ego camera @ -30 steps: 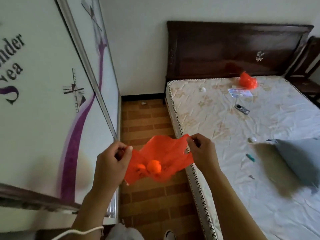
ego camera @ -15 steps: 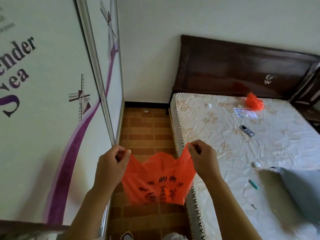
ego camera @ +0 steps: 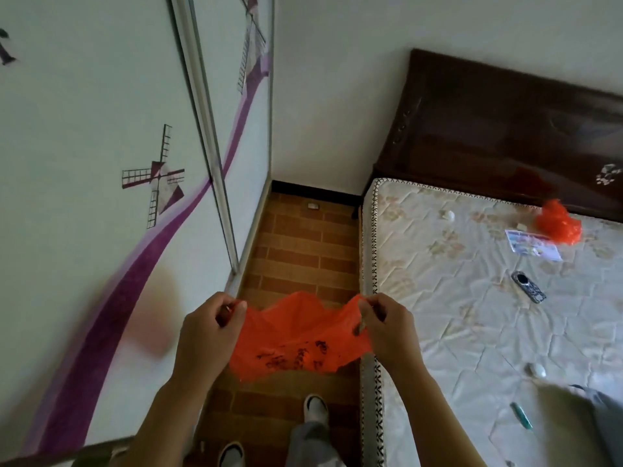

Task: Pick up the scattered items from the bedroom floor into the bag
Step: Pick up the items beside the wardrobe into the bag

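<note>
An orange plastic bag (ego camera: 296, 342) with black print hangs stretched between my hands over the brick-patterned floor (ego camera: 296, 251). My left hand (ego camera: 209, 335) pinches its left edge and my right hand (ego camera: 387, 328) pinches its right edge, holding the mouth apart. A small pale item (ego camera: 313, 206) lies on the floor far ahead, near the black skirting. What is inside the bag cannot be seen.
A wardrobe with sliding doors (ego camera: 135, 197) lines the left side. On the right a bare mattress (ego camera: 472, 315) carries a second orange bag (ego camera: 558, 227), a card (ego camera: 532, 246), a remote (ego camera: 527, 286), a green lighter (ego camera: 521, 416) and small white bits. My feet (ego camera: 315, 407) stand in the narrow aisle.
The view has tilted down and my feet have come into sight. The bag, bunched with a round lump one second ago, hangs flatter now with its print showing. Both hands keep their grip.
</note>
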